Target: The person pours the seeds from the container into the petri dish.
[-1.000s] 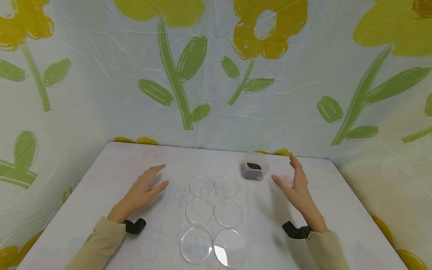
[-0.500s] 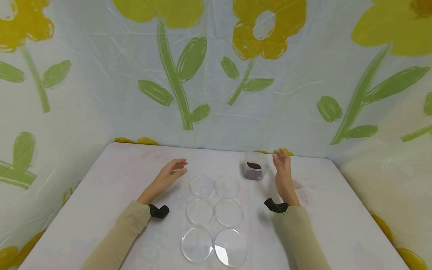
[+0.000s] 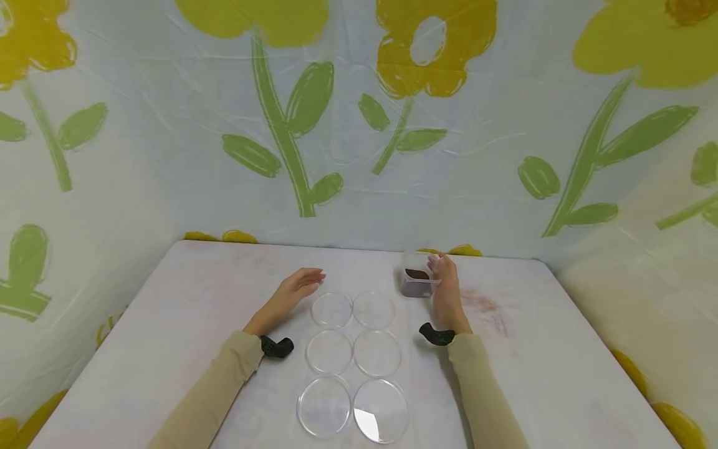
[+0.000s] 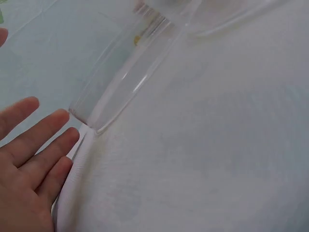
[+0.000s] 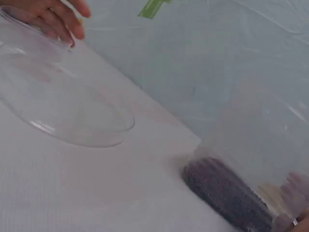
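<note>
Right of middle in the frame, the right hand (image 3: 447, 296), its grip unclear, maybe steadies a clear, square plastic box (image 3: 415, 289) of dark grains (image 3: 417, 274); the left hand (image 3: 285, 299) is loose.

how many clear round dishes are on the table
6, in two columns of three: back left dish, back right dish, middle left dish, middle right dish, front left dish and front right dish. I cannot tell whether any are stacked.

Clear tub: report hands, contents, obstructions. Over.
Left hand empty. Right hand at right side of clear tub, grip unclear. Tub upright, dark contents inside. Six clear dishes left of tub, away from right hand.
</note>
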`<state>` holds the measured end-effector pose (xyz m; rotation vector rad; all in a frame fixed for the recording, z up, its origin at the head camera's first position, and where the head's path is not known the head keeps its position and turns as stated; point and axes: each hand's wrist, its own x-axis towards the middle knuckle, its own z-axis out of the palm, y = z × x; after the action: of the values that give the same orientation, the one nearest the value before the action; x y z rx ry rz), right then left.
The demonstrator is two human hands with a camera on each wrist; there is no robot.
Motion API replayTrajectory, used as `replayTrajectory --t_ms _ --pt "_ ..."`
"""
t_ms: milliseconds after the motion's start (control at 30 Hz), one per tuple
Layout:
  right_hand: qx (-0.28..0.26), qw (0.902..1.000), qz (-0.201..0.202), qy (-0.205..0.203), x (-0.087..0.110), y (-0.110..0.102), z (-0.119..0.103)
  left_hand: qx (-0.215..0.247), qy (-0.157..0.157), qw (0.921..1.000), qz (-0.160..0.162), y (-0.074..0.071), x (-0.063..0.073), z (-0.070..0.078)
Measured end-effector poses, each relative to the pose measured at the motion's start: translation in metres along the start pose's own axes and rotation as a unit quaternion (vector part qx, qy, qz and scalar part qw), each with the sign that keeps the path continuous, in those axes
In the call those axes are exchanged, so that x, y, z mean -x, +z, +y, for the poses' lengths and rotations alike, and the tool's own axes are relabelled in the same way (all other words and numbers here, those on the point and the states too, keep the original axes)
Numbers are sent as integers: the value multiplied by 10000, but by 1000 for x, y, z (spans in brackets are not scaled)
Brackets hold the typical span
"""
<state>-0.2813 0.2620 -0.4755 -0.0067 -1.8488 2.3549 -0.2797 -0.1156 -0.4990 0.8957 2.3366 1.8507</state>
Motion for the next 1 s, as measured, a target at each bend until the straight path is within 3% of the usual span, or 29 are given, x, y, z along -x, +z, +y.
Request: replayTrajectory --t_ms 167,400,667,1000 --pt "845 9961 -215 -111 5 -1 6 -179 123 9988 -448 -2 8 -1" --pt "1113 9936 -180 -8 10 1 8 -375 263 9943 -959 -7 12 -2" --pt "1588 9870 -223 -66 11 2 8 -781 455 9885 -1212 -10 15 1" --pt "1659 9851 -54 -445 10 2 16 -1346 197 9810 -1387 -6 14 9"
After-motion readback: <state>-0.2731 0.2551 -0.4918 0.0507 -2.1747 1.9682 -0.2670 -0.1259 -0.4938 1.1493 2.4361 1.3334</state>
